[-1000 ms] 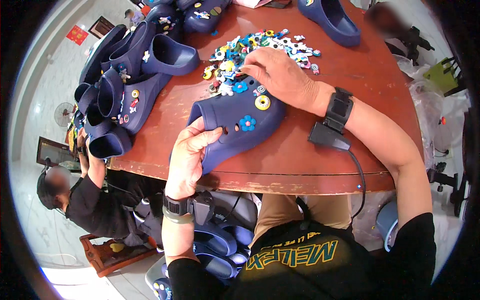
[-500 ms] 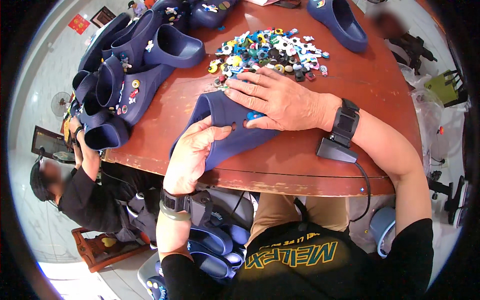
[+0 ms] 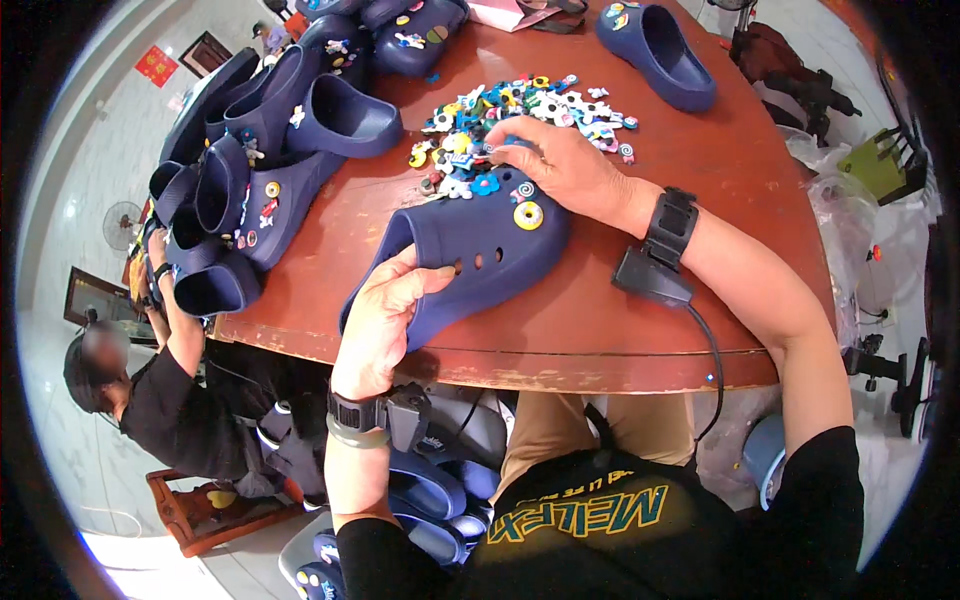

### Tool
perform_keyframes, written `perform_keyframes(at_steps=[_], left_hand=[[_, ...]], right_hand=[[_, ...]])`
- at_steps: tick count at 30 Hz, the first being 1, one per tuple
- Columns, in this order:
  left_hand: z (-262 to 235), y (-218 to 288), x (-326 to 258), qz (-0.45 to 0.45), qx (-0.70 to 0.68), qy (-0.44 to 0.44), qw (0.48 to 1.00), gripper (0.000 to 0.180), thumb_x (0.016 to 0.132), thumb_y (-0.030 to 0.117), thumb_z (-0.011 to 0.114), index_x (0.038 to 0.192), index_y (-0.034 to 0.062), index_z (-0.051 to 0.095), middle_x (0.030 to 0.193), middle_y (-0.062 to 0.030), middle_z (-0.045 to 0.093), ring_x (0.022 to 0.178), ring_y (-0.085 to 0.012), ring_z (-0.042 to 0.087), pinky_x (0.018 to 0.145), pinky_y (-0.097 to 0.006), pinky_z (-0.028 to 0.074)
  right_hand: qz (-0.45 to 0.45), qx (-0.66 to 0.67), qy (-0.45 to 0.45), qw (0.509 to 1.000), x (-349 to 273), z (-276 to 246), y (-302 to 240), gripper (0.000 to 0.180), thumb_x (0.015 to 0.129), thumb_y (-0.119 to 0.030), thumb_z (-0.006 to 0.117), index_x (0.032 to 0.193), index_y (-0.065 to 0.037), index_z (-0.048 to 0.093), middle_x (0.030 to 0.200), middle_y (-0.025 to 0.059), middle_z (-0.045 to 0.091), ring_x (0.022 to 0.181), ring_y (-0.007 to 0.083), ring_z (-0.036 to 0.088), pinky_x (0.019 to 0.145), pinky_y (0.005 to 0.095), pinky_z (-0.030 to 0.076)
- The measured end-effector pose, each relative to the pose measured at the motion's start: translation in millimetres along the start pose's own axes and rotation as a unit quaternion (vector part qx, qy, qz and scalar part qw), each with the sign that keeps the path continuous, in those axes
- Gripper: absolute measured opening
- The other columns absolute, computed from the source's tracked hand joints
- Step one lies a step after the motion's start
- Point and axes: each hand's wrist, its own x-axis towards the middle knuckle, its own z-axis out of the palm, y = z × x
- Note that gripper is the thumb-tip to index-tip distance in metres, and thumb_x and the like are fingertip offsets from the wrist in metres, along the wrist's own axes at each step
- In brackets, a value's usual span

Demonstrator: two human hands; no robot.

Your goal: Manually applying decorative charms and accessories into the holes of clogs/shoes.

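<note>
Beside the red-brown wooden tabletop [image 3: 740, 160]'s near edge, the left hand [image 3: 383, 305] grips the navy foam clog [image 3: 525, 275] at its opening; a thumb clear of the 3 bare holes [image 3: 478, 262] seems best. The right hand [image 3: 570, 170]'s fingers are narrowed over the multicoloured rubber charm heap [image 3: 548, 106]; whether holding 1, I cannot tell.

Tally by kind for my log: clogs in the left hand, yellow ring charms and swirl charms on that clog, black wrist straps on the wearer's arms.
Held clog: 1
Yellow ring charm: 1
Swirl charm: 1
Black wrist straps: 2
Total: 5
</note>
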Motion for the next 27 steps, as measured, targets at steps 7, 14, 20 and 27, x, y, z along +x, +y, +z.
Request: perform_keyframes(at_steps=[7, 14, 20, 27], left_hand=[[-2.3, -0.5, -5.6, -0.012, 0.021, -0.03, 0.999, 0.04, 0.089, 0.007, 0.055, 0.127, -0.0031, 0.055, 0.12, -0.0107, 0.063, 0.112, -0.0185, 0.058, 0.103, -0.031, 0.041], [4.7, -0.3, -10.8, 0.013, 0.025, -0.009, 1.0, 0.043, 0.085, 0.004, 0.056, 0.127, -0.004, 0.054, 0.118, -0.0112, 0.063, 0.105, -0.0183, 0.061, 0.099, -0.028, 0.044], [5.9, 3.9, -9.6, 0.014, 0.022, -0.011, 1.0, 0.043, 0.085, 0.003, 0.055, 0.127, -0.0039, 0.053, 0.118, -0.0109, 0.063, 0.105, -0.0176, 0.061, 0.097, -0.029, 0.045], [-2.3, -4.0, -4.3, 0.021, 0.033, -0.035, 0.999, 0.034, 0.09, 0.01, 0.058, 0.122, -0.002, 0.059, 0.115, -0.006, 0.064, 0.104, -0.0128, 0.058, 0.098, -0.026, 0.041]], right_hand=[[-0.177, -0.08, -0.187, 0.963, 0.7, -14.8, 5.9, 0.056, 0.09, -0.04, 0.062, 0.129, -0.002, 0.05, 0.128, 0.0192, 0.049, 0.121, 0.0347, 0.046, 0.102, 0.0435, 0.038], [-0.182, -0.22, -0.199, 0.938, -11.3, -7.4, -7.2, 0.058, 0.09, -0.037, 0.06, 0.135, -0.004, 0.044, 0.13, 0.0214, 0.045, 0.114, 0.0374, 0.048, 0.099, 0.0452, 0.042], [-0.209, -0.244, -0.139, 0.937, -12.3, 0.4, -6.0, 0.047, 0.09, -0.018, 0.058, 0.133, -0.002, 0.046, 0.123, 0.0178, 0.051, 0.106, 0.0335, 0.053, 0.093, 0.0434, 0.046], [-0.279, -0.348, -0.06, 0.893, -7.1, 7.2, -3.8, 0.02, 0.093, -0.015, 0.05, 0.105, -0.001, 0.059, 0.105, 0.0143, 0.061, 0.096, 0.029, 0.06, 0.085, 0.0365, 0.05]])
